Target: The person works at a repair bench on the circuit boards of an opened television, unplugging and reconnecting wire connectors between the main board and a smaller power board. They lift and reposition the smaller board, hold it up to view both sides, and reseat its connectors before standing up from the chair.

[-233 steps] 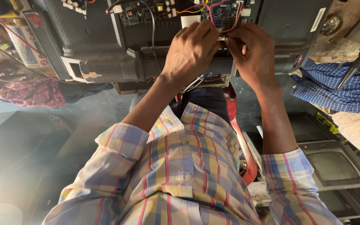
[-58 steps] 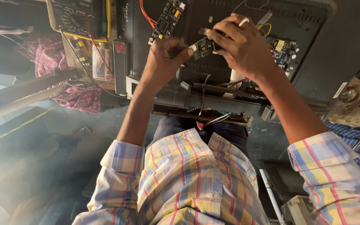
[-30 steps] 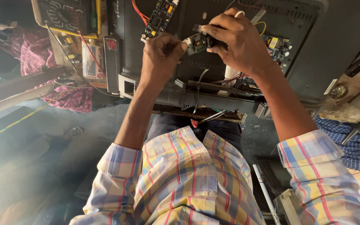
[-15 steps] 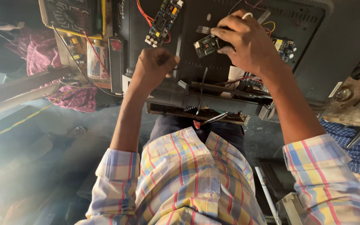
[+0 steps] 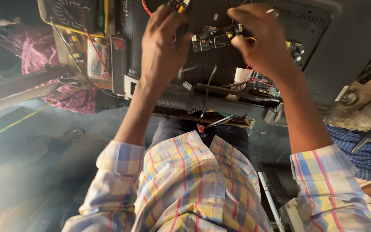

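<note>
Head view shows two bare hands up at the back of a black screen set. A small green circuit board sits between them on the dark panel. The right hand pinches the right end of that board. The left hand has let go and now spreads open just left of it; half a second ago it was a fist lower down. A yellow meter lies far left.
</note>
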A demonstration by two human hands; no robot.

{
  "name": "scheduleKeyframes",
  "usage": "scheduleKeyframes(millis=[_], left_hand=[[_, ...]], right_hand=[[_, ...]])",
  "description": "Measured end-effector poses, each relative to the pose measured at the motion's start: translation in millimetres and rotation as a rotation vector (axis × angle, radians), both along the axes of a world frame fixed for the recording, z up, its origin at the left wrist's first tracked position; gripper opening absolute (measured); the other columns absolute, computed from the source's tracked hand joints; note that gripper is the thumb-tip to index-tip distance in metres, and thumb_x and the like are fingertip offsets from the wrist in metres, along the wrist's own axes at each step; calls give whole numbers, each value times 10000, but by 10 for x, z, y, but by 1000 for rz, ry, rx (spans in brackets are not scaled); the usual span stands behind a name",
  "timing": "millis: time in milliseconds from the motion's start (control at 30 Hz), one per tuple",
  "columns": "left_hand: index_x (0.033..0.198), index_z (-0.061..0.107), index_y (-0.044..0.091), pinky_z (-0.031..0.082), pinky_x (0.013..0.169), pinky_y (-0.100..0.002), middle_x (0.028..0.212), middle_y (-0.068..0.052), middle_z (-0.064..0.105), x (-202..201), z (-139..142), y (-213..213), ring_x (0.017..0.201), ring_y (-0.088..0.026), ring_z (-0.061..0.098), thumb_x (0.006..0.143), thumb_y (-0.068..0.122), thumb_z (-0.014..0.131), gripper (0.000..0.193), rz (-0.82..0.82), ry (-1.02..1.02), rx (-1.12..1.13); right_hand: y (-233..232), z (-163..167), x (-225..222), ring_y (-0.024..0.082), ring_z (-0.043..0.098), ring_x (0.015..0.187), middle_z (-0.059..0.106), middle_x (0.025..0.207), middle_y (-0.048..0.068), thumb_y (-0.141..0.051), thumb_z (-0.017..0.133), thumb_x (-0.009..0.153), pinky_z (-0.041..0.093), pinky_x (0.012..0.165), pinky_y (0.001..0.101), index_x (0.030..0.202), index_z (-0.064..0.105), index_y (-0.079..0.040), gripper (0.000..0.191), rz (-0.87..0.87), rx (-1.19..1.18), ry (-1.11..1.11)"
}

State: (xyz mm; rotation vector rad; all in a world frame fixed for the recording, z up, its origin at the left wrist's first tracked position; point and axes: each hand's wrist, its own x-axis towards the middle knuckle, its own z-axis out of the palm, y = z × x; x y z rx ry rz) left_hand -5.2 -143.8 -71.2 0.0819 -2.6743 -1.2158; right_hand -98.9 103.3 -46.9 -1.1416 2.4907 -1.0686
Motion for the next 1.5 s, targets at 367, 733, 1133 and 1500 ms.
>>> scheduleKeyframes(millis=[367, 733, 1133, 1500], left_hand=[[1103, 618, 72, 480, 869, -482, 1165, -96, 563, -423, -316, 676, 1143, -315, 562, 625, 179, 936, 584, -283, -79, -226], [1252, 576, 46, 506, 968, -455, 1204, -119, 497, -200, -115, 481, 1139, -347, 557, 736, 51, 908, 614, -214, 46, -9], [1271, 569, 60, 508, 996, -450, 1229, -117, 495, -182, -91, 462, 1156, -346, 562, 745, 58, 925, 635, -185, 41, 78], [1258, 605, 36, 532, 948, -446, 1228, -117, 504, -138, -66, 582, 1115, -326, 567, 756, 83, 916, 592, -159, 26, -23]], right_hand=[[231, -64, -54, 352, 655, 1066, 713, 1131, 153, 5, 861, 884, 525, 928, 450, 1130, 705, 12, 291, -26, 204, 34], [308, -176, -151, 253, 724, 928, 710, 1055, 172, 15, 854, 953, 613, 824, 358, 1443, 559, 0, 572, 69, -4, -22], [228, -128, -134, 229, 759, 966, 748, 1048, 152, 23, 772, 1038, 619, 830, 329, 1356, 622, 25, 352, -55, -47, -314], [162, -358, -61, 58, 644, 721, 726, 855, 72, 39, 757, 1006, 519, 617, 212, 1032, 739, 35, 31, -385, -158, -589]])
